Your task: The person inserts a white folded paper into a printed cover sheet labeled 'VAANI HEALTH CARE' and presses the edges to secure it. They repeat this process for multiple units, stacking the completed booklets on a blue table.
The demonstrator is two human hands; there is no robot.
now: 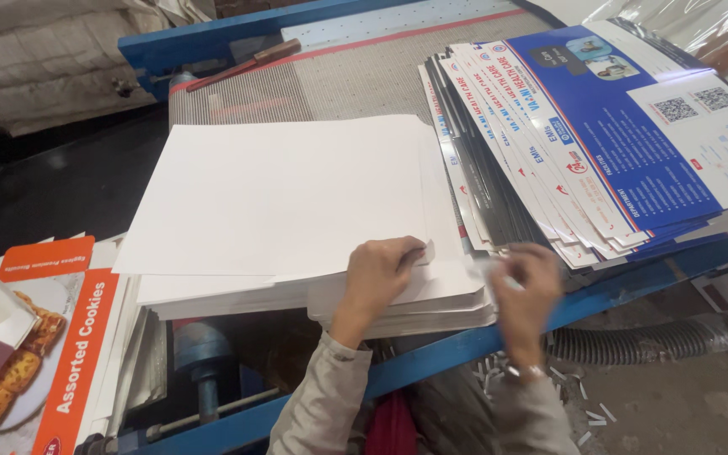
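At your far left lie flattened orange-and-white biscuit cartons [52,337], printed with pictures of baked goods, fanned out below the edge of the blue machine frame [473,341]. Just right of them, under the paper, a blue roller and shaft [204,358] show beneath the frame. In the middle, on the grey ribbed bed [339,80] of the machine, sits the stack of blank white sheets [288,194], its top sheets skewed a little against the ones below. A red-handled tool [242,66] rests on the bed well behind the stack. Your left hand [381,278] lies on the near right corner of the white stack, fingers curled down and pinching the corner of a top sheet between thumb and fingertips. Your right hand [526,291] is just beside it, at the right edge of the same stack, blurred; it seems to hold a sheet edge between closed fingers, but you cannot tell for sure from this view. A bracelet sits on that wrist. Right of your hands, touching the white stack and overlapping its edge, a fanned pile of blue-and-white printed sheets [600,143] slopes up toward the far right. Below the frame on the right, a grey ribbed hose [650,341] lies on the floor among small paper scraps [583,404].
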